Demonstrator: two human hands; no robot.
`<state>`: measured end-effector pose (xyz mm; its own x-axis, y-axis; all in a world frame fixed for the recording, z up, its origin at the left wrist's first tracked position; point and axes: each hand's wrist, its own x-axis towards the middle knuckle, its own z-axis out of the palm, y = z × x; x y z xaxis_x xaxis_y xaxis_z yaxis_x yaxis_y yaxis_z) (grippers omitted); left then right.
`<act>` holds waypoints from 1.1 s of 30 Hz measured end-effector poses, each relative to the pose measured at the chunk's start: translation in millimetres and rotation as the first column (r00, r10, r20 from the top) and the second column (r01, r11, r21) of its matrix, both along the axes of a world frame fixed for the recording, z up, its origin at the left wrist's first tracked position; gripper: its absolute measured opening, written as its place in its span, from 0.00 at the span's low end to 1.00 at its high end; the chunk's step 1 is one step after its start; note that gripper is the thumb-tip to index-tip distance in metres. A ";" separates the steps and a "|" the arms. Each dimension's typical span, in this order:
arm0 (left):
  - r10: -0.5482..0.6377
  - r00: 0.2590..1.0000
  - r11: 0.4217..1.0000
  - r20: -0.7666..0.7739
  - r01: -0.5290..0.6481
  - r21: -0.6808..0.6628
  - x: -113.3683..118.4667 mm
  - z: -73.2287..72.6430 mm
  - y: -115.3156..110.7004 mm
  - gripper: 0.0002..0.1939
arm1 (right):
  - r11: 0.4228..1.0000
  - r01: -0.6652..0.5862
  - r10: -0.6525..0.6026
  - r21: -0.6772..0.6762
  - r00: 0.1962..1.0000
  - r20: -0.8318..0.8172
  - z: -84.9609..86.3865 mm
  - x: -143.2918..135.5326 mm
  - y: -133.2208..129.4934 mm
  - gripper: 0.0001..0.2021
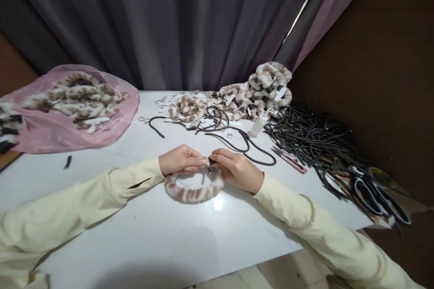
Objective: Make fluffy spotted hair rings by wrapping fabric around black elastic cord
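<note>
A fluffy white-and-brown ring (195, 194) hangs in a loop between my hands, just above the white table. My left hand (183, 160) pinches one end of it at the top of the loop. Opposite, my right hand (237, 169) is closed on the other end, where a short dark piece (211, 161) shows at the fingertips. The two hands nearly touch at this join. A small dark bit with a shiny tip points down inside the loop; what exactly it is I cannot make out. My fingers partly hide the join.
A pink plastic bag (127, 119) with furry rings stands on the left. More furry rings (237, 95) are piled at the back. Black cords (305, 133), a small clear bottle (258, 126), pink-handled snips (294, 162) and scissors (368, 196) lie on the right. A short black cord piece (68, 162) lies left.
</note>
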<state>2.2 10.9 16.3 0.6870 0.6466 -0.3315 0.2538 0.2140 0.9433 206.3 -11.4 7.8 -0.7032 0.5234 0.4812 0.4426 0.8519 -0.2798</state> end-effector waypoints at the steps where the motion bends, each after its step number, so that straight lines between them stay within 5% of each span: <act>1: 0.004 1.000 1.000 -0.004 -0.004 0.003 -0.1 0.1 -0.2 0.19 | 1.000 -0.003 0.003 -0.012 1.000 -0.005 -0.1 -0.1 0.2 0.10; 6: 0.052 0.998 0.999 0.024 -0.052 0.009 -0.5 0.4 1.2 0.19 | 0.999 0.047 -0.049 -0.025 0.996 -0.070 0.9 -0.6 2.0 0.09; 11: 0.094 0.993 0.996 0.069 -0.094 -0.013 1.1 -0.7 2.2 0.18 | 0.978 0.156 -0.156 0.139 0.988 -0.012 10.4 -3.0 -0.6 0.07; 17: 0.264 0.962 0.919 0.071 -0.273 0.285 7.9 1.9 -13.7 0.19 | 0.932 0.185 -0.224 0.312 0.970 0.095 6.3 -6.2 -2.5 0.16; 24: 0.323 0.945 0.781 0.055 -0.299 0.548 12.8 6.2 -31.6 0.19 | 0.938 0.243 -0.242 0.247 0.970 -0.035 3.2 -11.0 -4.9 0.16; 33: 0.278 0.957 0.734 0.084 -0.268 0.623 10.1 5.0 -30.2 0.19 | 0.971 0.209 -0.198 0.116 0.975 -0.102 8.3 -10.9 -9.3 0.12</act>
<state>12.3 -19.3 21.2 0.4469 0.8711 0.2035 0.2904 -0.3564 0.8881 195.4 -20.7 16.1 -0.5396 0.5824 0.6080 0.5883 0.7774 -0.2226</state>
